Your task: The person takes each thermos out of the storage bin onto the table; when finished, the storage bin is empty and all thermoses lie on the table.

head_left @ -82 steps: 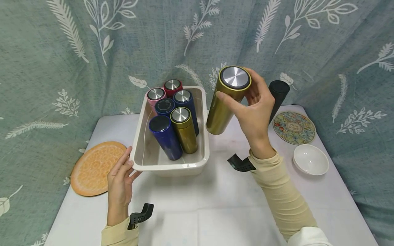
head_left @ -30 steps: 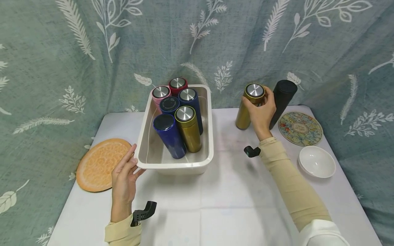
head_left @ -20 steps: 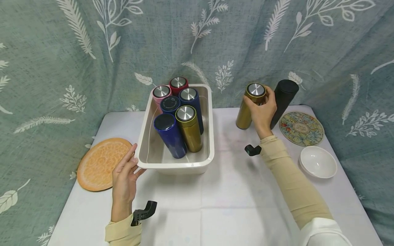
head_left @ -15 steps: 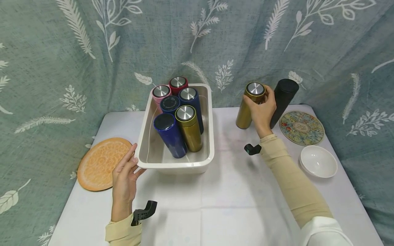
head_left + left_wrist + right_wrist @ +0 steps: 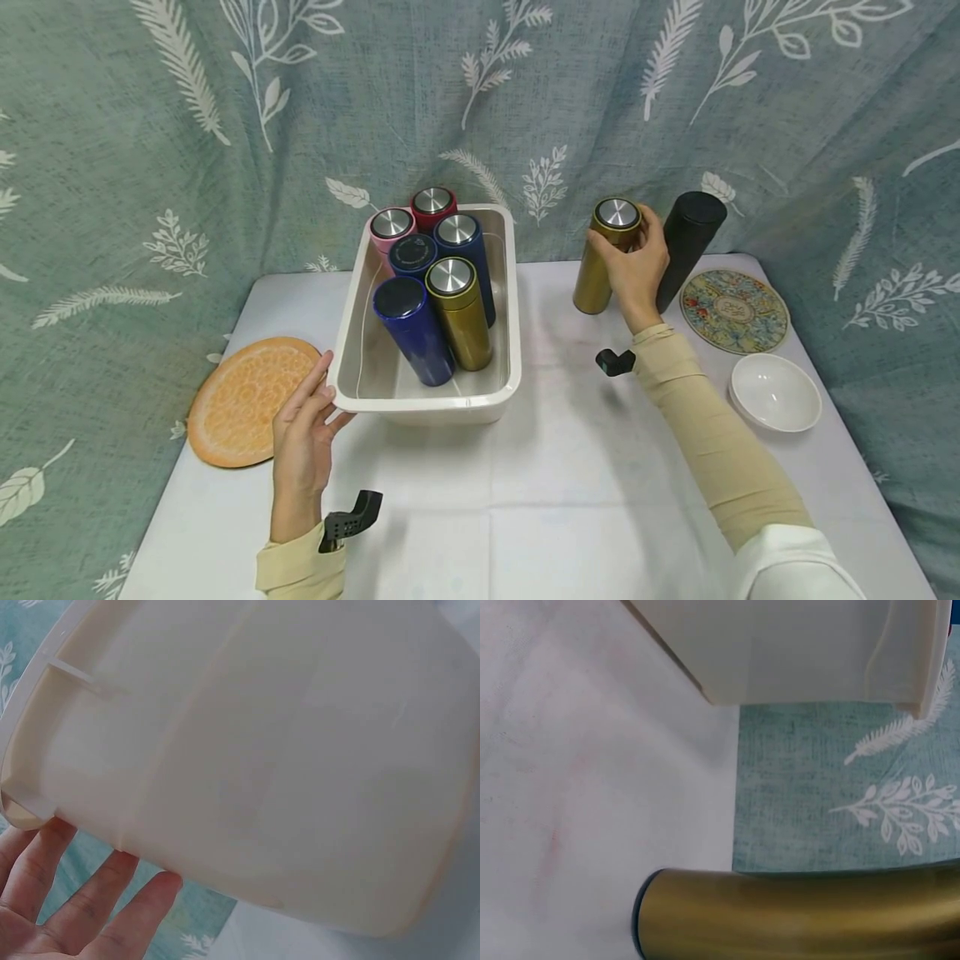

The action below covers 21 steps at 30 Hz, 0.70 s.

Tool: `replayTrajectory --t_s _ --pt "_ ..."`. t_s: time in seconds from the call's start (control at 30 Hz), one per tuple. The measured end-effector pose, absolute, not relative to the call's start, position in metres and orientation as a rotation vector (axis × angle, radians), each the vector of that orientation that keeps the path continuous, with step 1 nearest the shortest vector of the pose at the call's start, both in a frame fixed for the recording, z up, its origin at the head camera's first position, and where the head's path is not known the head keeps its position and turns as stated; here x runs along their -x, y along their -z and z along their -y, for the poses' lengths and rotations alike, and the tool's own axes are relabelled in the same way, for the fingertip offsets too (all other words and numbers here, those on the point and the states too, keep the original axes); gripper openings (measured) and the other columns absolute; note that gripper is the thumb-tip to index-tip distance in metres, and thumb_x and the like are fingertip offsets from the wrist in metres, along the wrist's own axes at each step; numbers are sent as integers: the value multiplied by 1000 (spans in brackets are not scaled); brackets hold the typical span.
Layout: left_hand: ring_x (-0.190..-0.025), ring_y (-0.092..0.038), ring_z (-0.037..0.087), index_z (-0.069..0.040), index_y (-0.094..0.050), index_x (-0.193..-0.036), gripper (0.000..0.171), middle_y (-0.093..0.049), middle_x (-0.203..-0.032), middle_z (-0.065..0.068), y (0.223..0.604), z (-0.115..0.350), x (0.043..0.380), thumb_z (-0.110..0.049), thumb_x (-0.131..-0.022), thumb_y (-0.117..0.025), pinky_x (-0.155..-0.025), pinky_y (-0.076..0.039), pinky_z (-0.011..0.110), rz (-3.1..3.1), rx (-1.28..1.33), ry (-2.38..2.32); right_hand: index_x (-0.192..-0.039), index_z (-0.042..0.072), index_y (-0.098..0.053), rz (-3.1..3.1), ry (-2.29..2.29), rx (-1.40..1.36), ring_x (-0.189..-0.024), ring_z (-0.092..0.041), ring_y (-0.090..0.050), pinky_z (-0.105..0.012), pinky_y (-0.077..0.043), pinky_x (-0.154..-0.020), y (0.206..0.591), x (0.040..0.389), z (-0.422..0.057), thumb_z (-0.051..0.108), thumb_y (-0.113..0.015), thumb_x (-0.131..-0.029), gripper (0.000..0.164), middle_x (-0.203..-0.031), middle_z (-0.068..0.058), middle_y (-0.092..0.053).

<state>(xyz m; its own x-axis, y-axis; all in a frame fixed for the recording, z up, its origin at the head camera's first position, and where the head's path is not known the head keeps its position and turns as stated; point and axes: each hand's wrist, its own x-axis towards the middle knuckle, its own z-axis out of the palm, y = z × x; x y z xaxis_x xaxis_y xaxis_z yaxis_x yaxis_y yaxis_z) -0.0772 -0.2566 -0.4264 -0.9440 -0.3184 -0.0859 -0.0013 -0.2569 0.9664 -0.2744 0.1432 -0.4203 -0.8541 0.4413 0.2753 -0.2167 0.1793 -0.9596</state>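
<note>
With thumb and fingers, my right hand (image 5: 637, 262) grips the upper part of a gold thermos bottle (image 5: 594, 279), which stands upright at the back of the table. In the right wrist view the gold bottle (image 5: 795, 915) runs along the bottom. My left hand (image 5: 300, 442) touches the near left corner of a white plastic bin (image 5: 450, 403) with extended fingers; in the left wrist view the fingertips (image 5: 161, 883) meet its outer wall. The bin holds several bottles, including a second gold bottle (image 5: 461, 329), a glossy blue bottle (image 5: 416, 337) and a red one (image 5: 433, 218).
A black bottle (image 5: 686, 250) stands close to the right of my right hand. Beyond it lie a round patterned mat (image 5: 735, 312) and a white bowl (image 5: 775, 393). An orange round mat (image 5: 243, 408) lies at the left. A patterned curtain (image 5: 562, 100) backs the table.
My right hand has carried the gold bottle from beside the bin back and right, down to the table near the black bottle. The left hand stays at the bin's corner.
</note>
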Motion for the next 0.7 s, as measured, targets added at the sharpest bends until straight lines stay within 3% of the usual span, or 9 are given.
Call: replayTrajectory --t_s 0.47,0.7 --pt "-103 -73 14 -2 -51 -146 45 -68 -131 -3 425 258 78 -4 -101 -51 -80 -61 29 1763 -369 2319 -144 17 -49 1999 -1701 203 -138 -12 -51 -24 -39 -116 418 276 -145 29 -86 -80 76 -147 -3 -55" --pt "-103 -73 13 -2 -51 -146 45 -67 -132 -4 424 259 77 -3 -101 -50 -79 -61 29 1792 -377 2310 -146 13 -47 2026 -1702 193 -140 -15 -50 -26 -37 -118 416 274 -143 28 -85 -81 78 -149 -5 -53"
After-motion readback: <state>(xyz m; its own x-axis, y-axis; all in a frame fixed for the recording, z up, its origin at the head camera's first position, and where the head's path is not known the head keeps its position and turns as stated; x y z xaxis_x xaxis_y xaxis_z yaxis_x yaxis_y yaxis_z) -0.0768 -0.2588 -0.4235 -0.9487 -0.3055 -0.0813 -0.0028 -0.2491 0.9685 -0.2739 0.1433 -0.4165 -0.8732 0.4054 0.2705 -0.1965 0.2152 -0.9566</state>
